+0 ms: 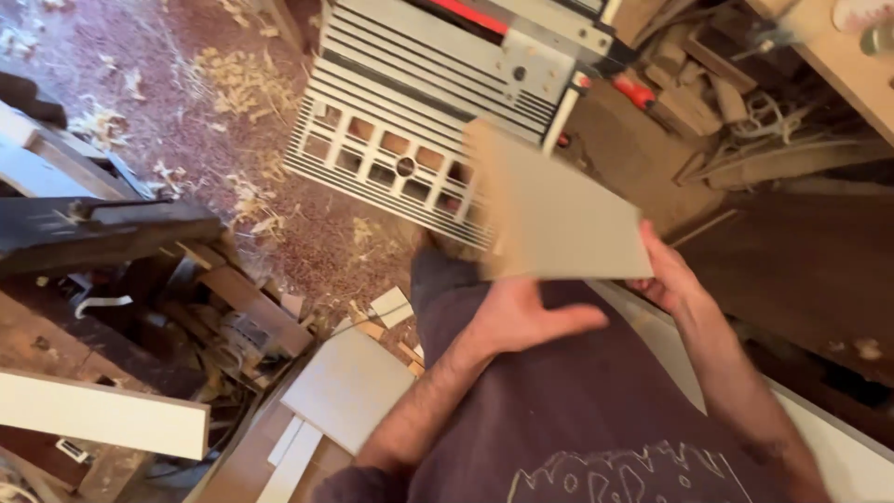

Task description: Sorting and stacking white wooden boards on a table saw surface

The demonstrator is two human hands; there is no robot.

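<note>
Centre-right of the frame, just below the table saw (438, 102): a pale flat panel (559, 210) held in the air between both hands, in front of the person's chest.

Right hand (672, 279) grips the panel's lower right corner, fingers wrapped over the edge, thumb side toward the camera. Left hand (521, 317) lies under the lower left edge, palm up, fingers spread flat and thumb out; it supports the panel from beneath rather than clenching it. Whether its fingertips curl over the far side I cannot tell.

Key relation: the panel extends up and left from both hands, toward the saw's slotted extension. Its long axis runs from upper left to lower right of the frame. The upper left corner overlaps the saw's grille in the picture; contact or clearance cannot be judged from this angle. The right hand is at the panel's end, the left hand nearer its middle.

Hard to read: the panel and left hand are motion-blurred, edges soft. The saw top is cut off at the upper edge of the frame. Left third: dark wood stock, shavings (237, 84) on the floor. Lower centre: more pale offcuts (349, 387) on the floor. Upper right: scrap wood pile (698, 79), partly shadowed.
</note>
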